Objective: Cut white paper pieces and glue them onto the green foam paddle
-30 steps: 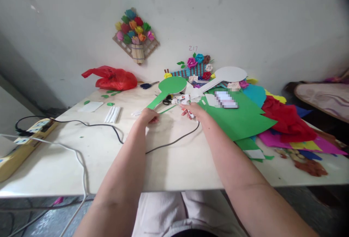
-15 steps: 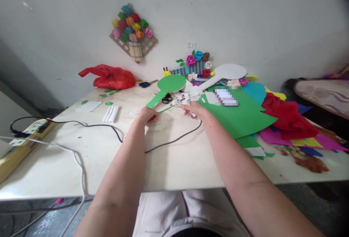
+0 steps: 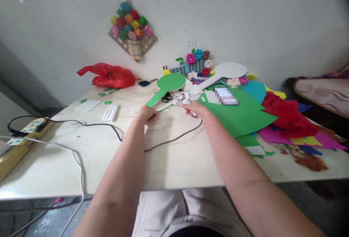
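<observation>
- Left hand (image 3: 147, 114) is pinching the lower end of the green paddle cutout (image 3: 167, 86), fingers curled tight on its handle.
- Paddle's long axis is running up and to the right, away from that grip, its round head lying beyond the fingers.
- Right hand (image 3: 195, 108) is closing on a small white-and-red item (image 3: 182, 99), too small to identify, just right of the handle and nearer the head.

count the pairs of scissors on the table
2: blue-handled scissors near the red bag, black-handled scissors below the green paddle. More may hide under the paper pile.
</observation>
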`<state>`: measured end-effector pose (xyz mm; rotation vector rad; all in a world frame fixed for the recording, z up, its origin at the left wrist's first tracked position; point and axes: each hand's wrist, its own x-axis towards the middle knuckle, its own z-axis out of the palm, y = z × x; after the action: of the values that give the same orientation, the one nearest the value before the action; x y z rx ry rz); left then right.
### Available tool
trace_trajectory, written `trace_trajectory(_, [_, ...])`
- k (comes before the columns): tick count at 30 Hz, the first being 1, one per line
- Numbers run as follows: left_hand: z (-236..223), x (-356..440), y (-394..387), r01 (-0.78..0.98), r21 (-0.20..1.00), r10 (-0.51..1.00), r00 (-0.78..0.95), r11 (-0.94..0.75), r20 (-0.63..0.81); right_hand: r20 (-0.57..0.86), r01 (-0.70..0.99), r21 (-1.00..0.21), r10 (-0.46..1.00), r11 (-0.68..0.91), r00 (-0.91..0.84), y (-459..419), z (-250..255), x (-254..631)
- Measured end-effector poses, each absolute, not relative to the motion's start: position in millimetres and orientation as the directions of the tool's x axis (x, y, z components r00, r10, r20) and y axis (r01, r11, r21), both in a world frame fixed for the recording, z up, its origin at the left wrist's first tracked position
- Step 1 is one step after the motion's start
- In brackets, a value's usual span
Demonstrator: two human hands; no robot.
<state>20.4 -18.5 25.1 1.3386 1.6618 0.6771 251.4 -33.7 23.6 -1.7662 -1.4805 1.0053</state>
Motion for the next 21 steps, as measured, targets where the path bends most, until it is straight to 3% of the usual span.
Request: trace_trajectory(21, [24.8,21.8,-16.8,0.482,0.829,0.953,-0.045,0.283,-0.299,-0.193,0.443,-0.865,0.971,-0.237,0.142,-32.9,25.2,256.7])
